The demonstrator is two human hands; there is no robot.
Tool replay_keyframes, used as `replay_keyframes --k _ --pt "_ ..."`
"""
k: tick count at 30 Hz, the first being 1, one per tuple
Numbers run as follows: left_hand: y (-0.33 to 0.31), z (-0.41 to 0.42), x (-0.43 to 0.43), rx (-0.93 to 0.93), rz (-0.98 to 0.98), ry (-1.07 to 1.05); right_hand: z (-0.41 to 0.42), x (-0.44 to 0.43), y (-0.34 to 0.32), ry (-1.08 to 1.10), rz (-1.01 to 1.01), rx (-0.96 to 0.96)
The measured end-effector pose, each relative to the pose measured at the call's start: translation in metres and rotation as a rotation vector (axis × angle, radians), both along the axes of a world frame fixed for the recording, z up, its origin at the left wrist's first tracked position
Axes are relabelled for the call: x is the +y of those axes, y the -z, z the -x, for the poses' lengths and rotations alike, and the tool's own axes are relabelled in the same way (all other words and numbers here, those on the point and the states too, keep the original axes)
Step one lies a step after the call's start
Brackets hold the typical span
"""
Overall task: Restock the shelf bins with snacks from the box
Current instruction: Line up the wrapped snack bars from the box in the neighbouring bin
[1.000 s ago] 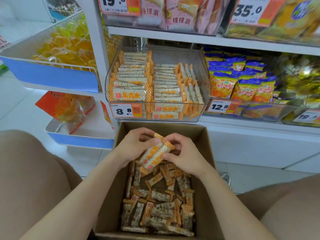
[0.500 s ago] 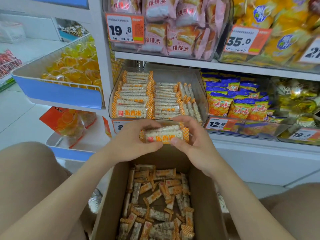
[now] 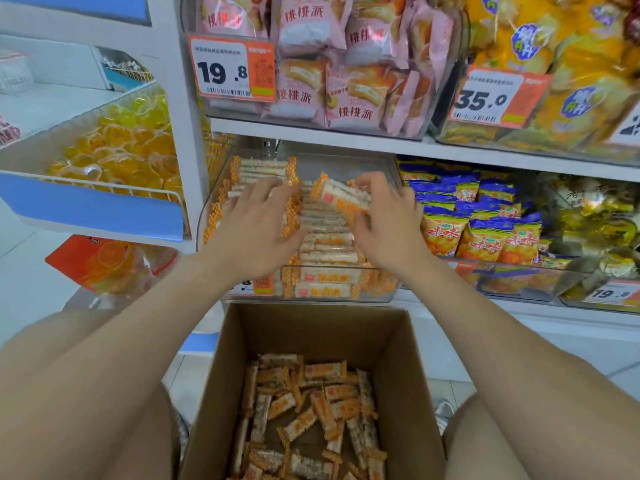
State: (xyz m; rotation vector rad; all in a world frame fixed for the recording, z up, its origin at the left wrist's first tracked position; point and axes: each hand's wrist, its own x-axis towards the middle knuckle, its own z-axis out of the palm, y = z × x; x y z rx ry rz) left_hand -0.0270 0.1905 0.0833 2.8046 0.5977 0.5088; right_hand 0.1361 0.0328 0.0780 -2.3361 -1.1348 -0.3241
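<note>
"Head view: what are the hands doing?"

"The left hand (image 3: 254, 233) is spread, palm down, over the left stack of wrapped bars in the clear bin (image 3: 207, 220). It's blurred, so I can't tell whether it presses on them. The right hand (image 3: 388, 230) pinches a small bundle of bars (image 3: 341, 199) between thumb and fingers, tilted, just above the right stack."

"And the rest of the stock?"

"Below both wrists, between the person's knees, stands the open cardboard box (image 3: 412, 393). Loose bars (image 3: 311, 410) lie jumbled on its bottom, the same white and orange wrappers as in the bin."

"What's around the hands?"

"Just right of the right hand, blue and orange snack bags (image 3: 485, 237) fill the next bin. Above both hands is a bin of pink pastry packs (image 3: 346, 98) with a price tag (image 3: 232, 69) reading 19.8. Left of the left hand, well apart, yellow jelly cups (image 3: 121, 147) sit in a tray with a blue front."
</note>
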Motion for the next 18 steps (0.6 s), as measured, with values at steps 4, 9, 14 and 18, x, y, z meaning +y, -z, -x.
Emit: replay_keyframes --k 4,9,14,18 --pt "0.007 -0.027 0.014 0.155 -0.003 -0.068 -0.041 0.05 0.009 0.067 0.116 0.019" --pt "0.007 -0.053 0.041 0.284 0.035 -0.074 -0.08 0.102 0.02 0.115 0.199 -0.077" --pt "0.012 -0.064 0.053 0.364 0.068 -0.1 -0.109 0.128 0.033 -0.021 0.259 -0.096" --pt "0.018 -0.067 0.055 0.477 0.11 -0.119 -0.108 0.134 0.035 0.086 0.184 -0.174"
